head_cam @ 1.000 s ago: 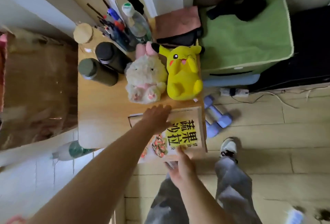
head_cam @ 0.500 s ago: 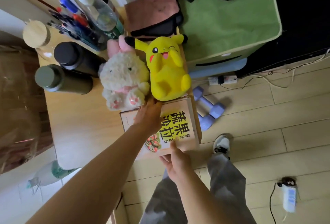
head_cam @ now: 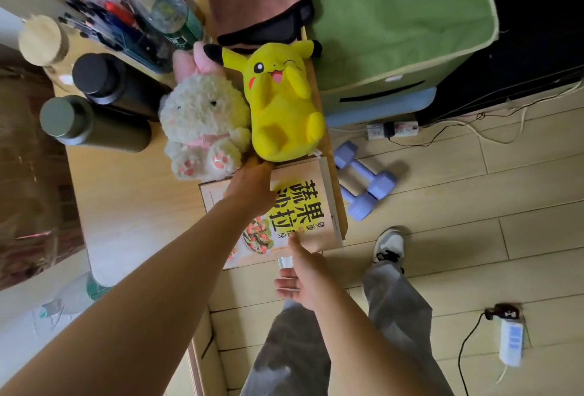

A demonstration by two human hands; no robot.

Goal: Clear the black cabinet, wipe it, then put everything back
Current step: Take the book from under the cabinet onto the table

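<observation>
Settling the book (head_cam: 309, 206) on the wooden table (head_cam: 132, 206), centre frame, likely mid-clearing: left hand (head_cam: 249, 188) is pressing flat on it, right hand (head_cam: 303, 278) is touching its lower edge, fingers loose; next, releasing it squarely.

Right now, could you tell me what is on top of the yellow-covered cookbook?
The left hand rests on the yellow-covered cookbook, and the thumb of the right hand touches its near edge. The cover beneath the left hand is hidden.

Two purple dumbbells (head_cam: 379, 182) on wood floor (head_cam: 474, 206) beside green box (head_cam: 395, 23)
</observation>
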